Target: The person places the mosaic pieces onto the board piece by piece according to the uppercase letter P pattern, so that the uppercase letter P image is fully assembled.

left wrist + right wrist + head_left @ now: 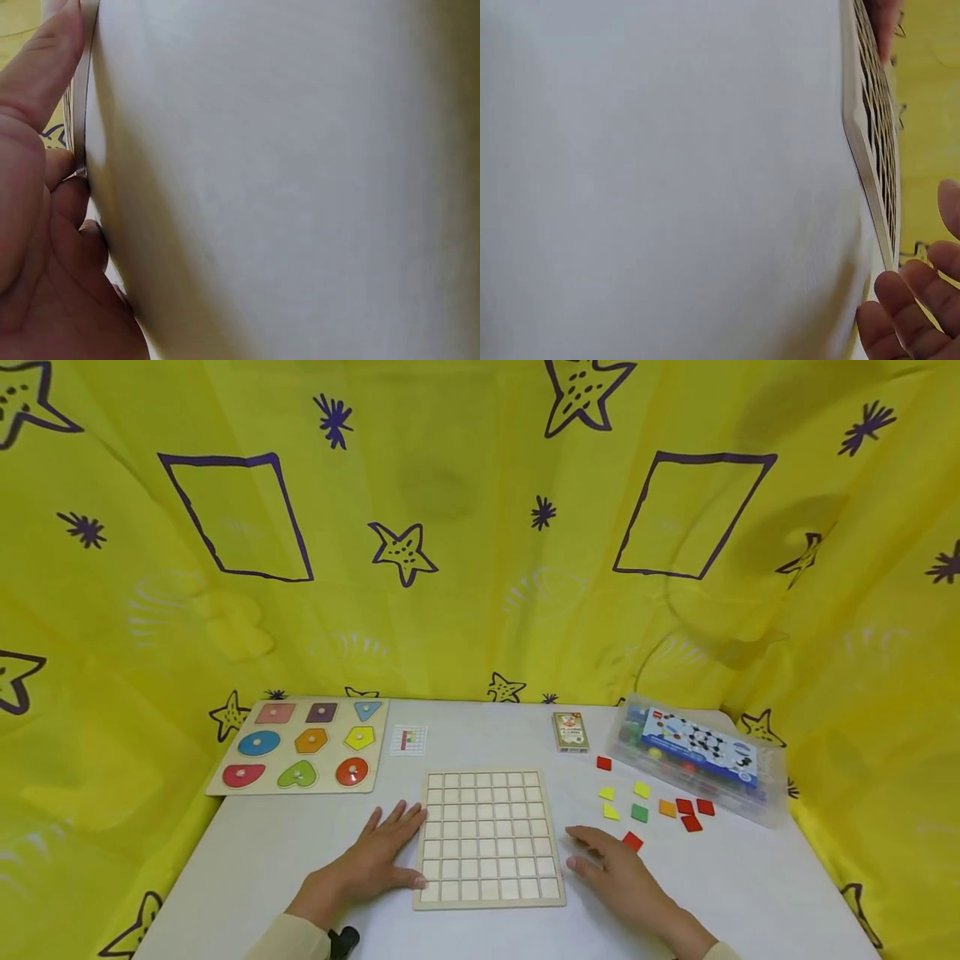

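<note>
While the left hand [375, 856] touches the left side of a wooden board [487, 839], its fingers are spread out and its thumb points to the board's near corner. It is wide open and does not grip anything. The right hand [618, 872] is just beside the board's right side, with its fingers a little bent and its thumb apart from them. It has hold of nothing.

The board lies flat on the white surface [480, 739], between the two hands, and has rows of little square spaces. One red square [632, 842] is right by the right hand. Past it lie more red squares [684, 807], yellow pieces [641, 790], a green square [639, 813] and an orange square [667, 808].

Farther back on the right is a clear plastic box [776, 772], with a small card box [571, 732] to its left. At the back left are a shape puzzle [287, 743] and a little paper card [409, 741]. Yellow cloth [465, 627] with stars hangs behind.
</note>
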`<state>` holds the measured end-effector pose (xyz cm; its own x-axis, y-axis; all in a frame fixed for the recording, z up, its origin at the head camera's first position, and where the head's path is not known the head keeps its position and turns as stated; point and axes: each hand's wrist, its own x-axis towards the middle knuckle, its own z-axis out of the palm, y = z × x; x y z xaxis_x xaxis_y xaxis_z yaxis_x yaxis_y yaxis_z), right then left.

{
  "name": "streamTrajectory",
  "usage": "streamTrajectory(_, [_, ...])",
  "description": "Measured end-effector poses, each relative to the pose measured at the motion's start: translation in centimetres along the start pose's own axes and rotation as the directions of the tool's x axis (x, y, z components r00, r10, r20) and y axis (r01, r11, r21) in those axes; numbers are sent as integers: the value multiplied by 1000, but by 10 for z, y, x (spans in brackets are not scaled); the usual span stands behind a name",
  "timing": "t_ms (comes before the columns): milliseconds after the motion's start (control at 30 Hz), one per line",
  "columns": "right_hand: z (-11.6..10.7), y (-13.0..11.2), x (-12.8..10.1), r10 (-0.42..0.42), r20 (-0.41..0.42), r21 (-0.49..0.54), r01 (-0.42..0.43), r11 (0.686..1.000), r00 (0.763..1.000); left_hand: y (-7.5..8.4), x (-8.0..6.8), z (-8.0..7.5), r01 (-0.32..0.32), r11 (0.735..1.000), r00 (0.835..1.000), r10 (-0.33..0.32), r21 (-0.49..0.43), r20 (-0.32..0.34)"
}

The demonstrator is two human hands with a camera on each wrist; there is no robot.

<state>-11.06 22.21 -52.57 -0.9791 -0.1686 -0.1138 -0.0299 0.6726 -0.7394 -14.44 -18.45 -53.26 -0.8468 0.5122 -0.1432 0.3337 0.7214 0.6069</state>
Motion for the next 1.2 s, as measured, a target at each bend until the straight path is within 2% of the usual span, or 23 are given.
streamTrajectory(200, [-23, 14, 11, 104, -164, 129, -83, 988, 981, -3, 2, 4, 3, 1000, 1000, -3, 6, -6])
streamTrajectory(433, [-53, 34, 14, 202, -250, 185, -159, 970, 947, -5, 4, 6, 15, 1000, 1000, -15, -5, -9])
streamTrajectory(600, [-64, 50, 17, 243, -257, 206, -192, 959, 935, -5, 4, 6, 12, 1000, 1000, -12, -4, -15])
streamTrajectory(700, [-64, 56, 21, 240, -246, 204, -192, 960, 939, -5, 4, 6, 22, 1000, 1000, -22, -6, -17])
streamTrajectory(833, [-62, 57, 26, 225, -249, 174, -185, 967, 942, -5, 5, 6, 26, 1000, 999, -26, -9, -18])
streamTrajectory(1000, [-61, 57, 30, 229, -275, 142, -196, 970, 934, -5, 5, 6, 22, 1000, 1000, -22, -15, -18])
streamTrajectory(1200, [-57, 55, 37, 198, -228, 97, -181, 979, 953, -6, 4, 6, 33, 999, 999, -34, -28, -23])
